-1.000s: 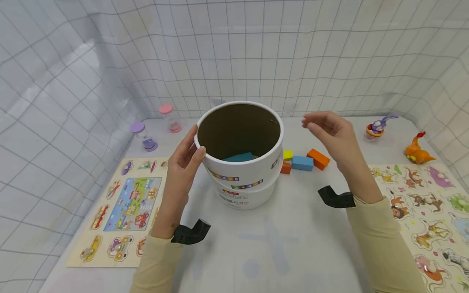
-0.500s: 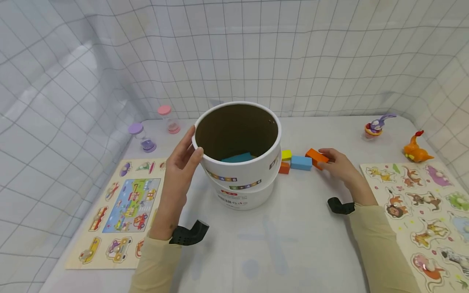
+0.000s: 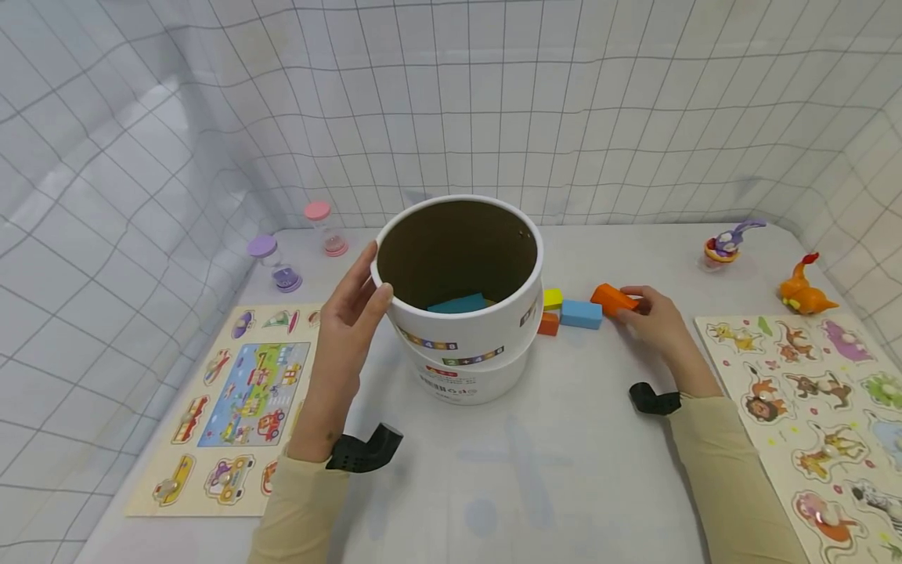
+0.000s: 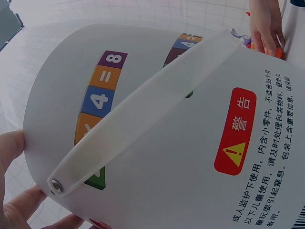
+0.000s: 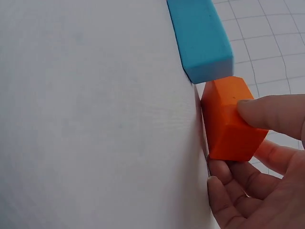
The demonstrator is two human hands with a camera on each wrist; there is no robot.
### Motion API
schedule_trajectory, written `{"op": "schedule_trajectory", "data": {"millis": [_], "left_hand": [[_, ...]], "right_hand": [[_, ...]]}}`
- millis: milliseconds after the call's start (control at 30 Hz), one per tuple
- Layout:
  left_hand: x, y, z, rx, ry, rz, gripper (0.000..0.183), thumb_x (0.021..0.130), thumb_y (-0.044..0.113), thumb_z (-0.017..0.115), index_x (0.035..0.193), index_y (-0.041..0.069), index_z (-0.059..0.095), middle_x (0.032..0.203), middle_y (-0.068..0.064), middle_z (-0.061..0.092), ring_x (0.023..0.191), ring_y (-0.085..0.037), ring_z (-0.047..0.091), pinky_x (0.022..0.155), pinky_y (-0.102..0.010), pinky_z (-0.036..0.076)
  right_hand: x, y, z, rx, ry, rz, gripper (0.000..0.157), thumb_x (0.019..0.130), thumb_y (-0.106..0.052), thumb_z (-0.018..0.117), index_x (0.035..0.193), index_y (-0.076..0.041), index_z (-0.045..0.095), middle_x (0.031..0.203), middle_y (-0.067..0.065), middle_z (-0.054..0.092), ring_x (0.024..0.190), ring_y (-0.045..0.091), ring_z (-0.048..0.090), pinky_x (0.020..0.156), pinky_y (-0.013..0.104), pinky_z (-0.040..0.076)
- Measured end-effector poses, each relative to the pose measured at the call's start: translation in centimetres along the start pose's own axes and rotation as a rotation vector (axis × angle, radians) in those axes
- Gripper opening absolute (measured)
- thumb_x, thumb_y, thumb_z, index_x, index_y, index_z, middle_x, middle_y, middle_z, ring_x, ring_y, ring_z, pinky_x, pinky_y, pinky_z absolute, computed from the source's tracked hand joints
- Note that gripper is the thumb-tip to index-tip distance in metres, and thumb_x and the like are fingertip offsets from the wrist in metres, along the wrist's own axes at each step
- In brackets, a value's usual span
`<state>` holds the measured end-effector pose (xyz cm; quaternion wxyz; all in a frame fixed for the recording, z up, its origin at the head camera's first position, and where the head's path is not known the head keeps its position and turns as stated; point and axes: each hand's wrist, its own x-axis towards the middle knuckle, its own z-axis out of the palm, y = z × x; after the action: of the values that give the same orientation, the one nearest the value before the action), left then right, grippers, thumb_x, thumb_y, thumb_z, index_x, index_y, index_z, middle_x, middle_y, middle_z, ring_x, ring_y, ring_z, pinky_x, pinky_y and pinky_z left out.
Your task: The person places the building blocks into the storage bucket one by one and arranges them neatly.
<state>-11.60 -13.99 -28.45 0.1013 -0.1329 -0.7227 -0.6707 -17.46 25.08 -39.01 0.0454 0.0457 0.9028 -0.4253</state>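
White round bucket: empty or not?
Not empty: a teal rectangular block shows inside the white round bucket, through its open top.

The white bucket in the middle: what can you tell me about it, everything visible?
The white bucket is smooth and round, perhaps plastic or coated card, with a brownish inside. A pale, strap-like handle hangs across its front, fixed by a metal-looking rivet. Coloured sums and a red warning label mark it. It stands open and roughly upright on the table, a blue block inside. The left hand holds its left side near the top.
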Motion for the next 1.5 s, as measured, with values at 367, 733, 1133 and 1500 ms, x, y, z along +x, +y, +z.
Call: {"op": "schedule_trajectory", "data": {"millis": [367, 733, 1133, 1500], "left_hand": [[0.1, -0.1, 0.0, -0.005, -0.006, 0.006, 0.051, 0.089, 0.02, 0.052, 0.137, 0.025, 0.035, 0.141, 0.006, 0.032, 0.128, -0.02, 0.031, 0.1, -0.04, 0.032], [0.0, -0.2, -0.1, -0.022, -0.005, 0.005, 0.051, 0.089, 0.019, 0.052, 0.137, 0.024, 0.035, 0.141, 0.005, 0.032, 0.128, -0.02, 0.031, 0.099, -0.036, 0.034], [0.2, -0.3, 0.0, -0.029, -0.008, 0.001, 0.05, 0.09, 0.018, 0.051, 0.137, 0.026, 0.035, 0.14, 0.009, 0.033, 0.127, -0.016, 0.033, 0.098, -0.033, 0.035], [0.2, -0.4, -0.1, -0.01, -0.006, 0.0, 0.051, 0.089, 0.021, 0.053, 0.137, 0.025, 0.035, 0.141, 0.006, 0.032, 0.127, -0.018, 0.033, 0.099, -0.036, 0.034]], "right_hand": [[-0.4, -1.0, -2.7, 0.179, 0.196, 0.025, 0.053, 0.086, -0.039, 0.054, 0.132, -0.014, 0.043, 0.124, 0.017, 0.044, 0.101, 0.025, 0.048, 0.082, 0.034, 0.047], [-6.7, -13.2, -3.8, 0.865, 0.144, -0.452, 0.035, 0.085, -0.008, 0.058, 0.119, -0.003, 0.052, 0.113, 0.014, 0.046, 0.106, 0.026, 0.047, 0.082, 0.021, 0.046], [-5.5, -22.0, 0.3, 0.532, -0.187, -0.531, 0.036, 0.085, -0.02, 0.059, 0.119, -0.011, 0.052, 0.112, 0.007, 0.054, 0.099, 0.021, 0.055, 0.085, 0.03, 0.048], [-3.6, -23.4, 1.7, 0.074, -0.251, -0.652, 0.025, 0.086, -0.018, 0.058, 0.11, -0.014, 0.058, 0.102, -0.003, 0.059, 0.093, 0.009, 0.054, 0.081, 0.025, 0.047]]}}
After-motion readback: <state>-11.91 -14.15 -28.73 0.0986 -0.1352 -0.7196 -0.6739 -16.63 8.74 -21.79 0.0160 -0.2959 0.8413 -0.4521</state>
